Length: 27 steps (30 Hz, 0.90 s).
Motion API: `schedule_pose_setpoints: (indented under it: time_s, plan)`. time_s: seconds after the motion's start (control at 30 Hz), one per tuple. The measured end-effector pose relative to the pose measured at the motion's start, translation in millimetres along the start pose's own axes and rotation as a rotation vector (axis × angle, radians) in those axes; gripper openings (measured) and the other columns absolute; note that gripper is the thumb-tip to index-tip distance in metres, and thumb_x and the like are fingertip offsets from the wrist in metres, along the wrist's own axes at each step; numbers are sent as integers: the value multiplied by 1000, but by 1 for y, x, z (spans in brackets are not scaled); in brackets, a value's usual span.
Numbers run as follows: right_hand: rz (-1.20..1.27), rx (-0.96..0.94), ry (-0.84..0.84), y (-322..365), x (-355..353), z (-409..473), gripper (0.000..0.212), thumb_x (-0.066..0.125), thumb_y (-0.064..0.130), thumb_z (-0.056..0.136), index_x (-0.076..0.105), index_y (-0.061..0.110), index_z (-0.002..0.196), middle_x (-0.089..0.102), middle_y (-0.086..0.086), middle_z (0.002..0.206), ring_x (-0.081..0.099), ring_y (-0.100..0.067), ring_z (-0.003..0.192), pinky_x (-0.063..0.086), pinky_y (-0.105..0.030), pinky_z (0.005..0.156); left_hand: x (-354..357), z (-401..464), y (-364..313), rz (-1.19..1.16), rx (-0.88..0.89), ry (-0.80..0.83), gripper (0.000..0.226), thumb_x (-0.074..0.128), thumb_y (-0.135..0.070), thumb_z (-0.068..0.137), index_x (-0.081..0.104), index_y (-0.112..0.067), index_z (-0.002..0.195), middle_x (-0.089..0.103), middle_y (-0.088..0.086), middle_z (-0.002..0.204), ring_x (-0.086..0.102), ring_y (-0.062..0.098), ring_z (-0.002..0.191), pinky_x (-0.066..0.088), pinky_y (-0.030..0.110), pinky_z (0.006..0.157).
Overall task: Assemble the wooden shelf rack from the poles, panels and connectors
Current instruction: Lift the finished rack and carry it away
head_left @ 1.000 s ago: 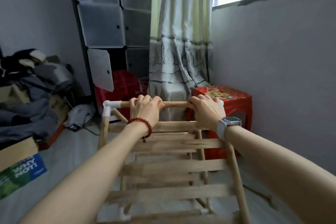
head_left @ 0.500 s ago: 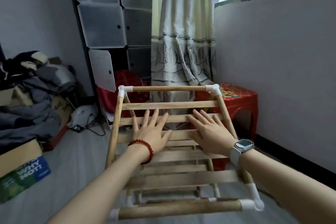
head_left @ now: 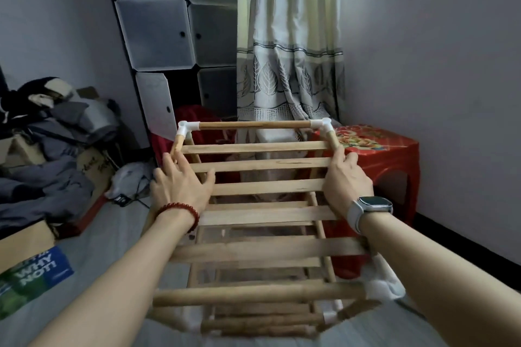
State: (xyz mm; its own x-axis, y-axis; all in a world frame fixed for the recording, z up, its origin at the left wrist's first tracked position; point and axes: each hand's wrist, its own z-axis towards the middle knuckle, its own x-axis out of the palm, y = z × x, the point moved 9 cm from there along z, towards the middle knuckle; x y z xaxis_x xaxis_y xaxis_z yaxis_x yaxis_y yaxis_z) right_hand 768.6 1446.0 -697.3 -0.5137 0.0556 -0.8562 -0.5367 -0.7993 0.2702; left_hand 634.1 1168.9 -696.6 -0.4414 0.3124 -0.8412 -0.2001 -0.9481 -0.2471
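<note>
The wooden shelf rack stands in front of me, with slatted panels between round poles and white corner connectors. My left hand lies on the top panel's left edge, over the left side pole. Its fingers are spread fairly straight and its thumb lies across a slat. My right hand is at the right edge and grips the right side pole, fingers wrapped over its outer side. A near pole and lower tiers show blurred at the bottom.
A red plastic stool stands just right of the rack against the wall. Behind are a curtain and a cube cabinet. Piled clothes and cardboard boxes fill the left; a blue-green box lies on the grey floor.
One second ago both hands gripped the far top pole. They let go, lay flat on the slats, and have now spread apart to the panel's left and right edges.
</note>
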Motion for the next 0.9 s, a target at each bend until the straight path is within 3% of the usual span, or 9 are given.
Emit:
schedule_pose_setpoints:
  time_s: [0.1,0.17,0.23,0.33,0.4,0.5,0.63,0.77,0.9]
  plan:
    - [-18,-36,12,-3,25,52,45,33,0,92,26,3,137,42,-14,117,60,-38,94,38,-38,63,21,36,-18,27,-3,-34,64,34,-44,94,28,0,140,37,19,135,42,40,115,41,49,89]
    - [-21,-54,47,-5,39,73,48,34,0,92,24,5,139,42,-13,116,60,-38,91,37,-38,61,34,53,-22,26,-20,-11,57,38,-28,95,22,-2,143,38,21,133,43,41,114,41,49,87]
    - [-20,-57,119,-10,53,82,53,33,4,92,16,12,142,44,-11,112,60,-38,88,35,-37,58,43,63,-15,-31,-51,38,62,42,-12,92,15,-15,148,38,21,130,47,41,107,41,47,81]
    - [0,-33,229,-18,60,79,61,32,8,92,5,20,146,46,-10,112,60,-37,84,36,-37,58,44,60,-8,-122,-59,125,89,40,5,86,-4,-44,146,39,16,113,47,28,64,39,37,60]
    - [35,1,327,-19,60,71,65,32,9,92,0,20,148,43,-10,115,59,-38,85,39,-39,63,42,52,-2,-117,-97,193,89,39,9,85,-3,-39,147,37,11,108,39,21,54,35,35,53]
    - [80,54,477,-22,51,51,74,38,10,91,-7,24,148,39,-9,119,57,-39,84,39,-40,68,37,35,9,-96,-175,320,73,36,4,91,0,-21,149,38,16,122,42,21,66,35,35,59]
    - [111,156,568,-35,27,25,76,39,9,90,-7,30,147,39,-8,119,43,-30,68,34,-37,66,19,10,16,-118,-233,458,63,31,-3,97,-3,-16,149,39,19,122,44,24,73,36,35,63]
    - [184,182,504,-35,-8,39,54,32,23,96,11,32,144,48,-7,117,41,-27,67,32,-35,66,-13,16,12,-60,-219,512,65,34,-6,96,-1,-17,149,40,16,118,43,22,66,35,35,59]
    - [123,155,606,-6,-68,47,45,29,24,97,21,26,142,51,-9,117,55,-38,79,35,-37,67,-82,15,18,4,-235,577,65,37,-7,96,1,-16,149,43,17,113,45,22,66,36,33,56]
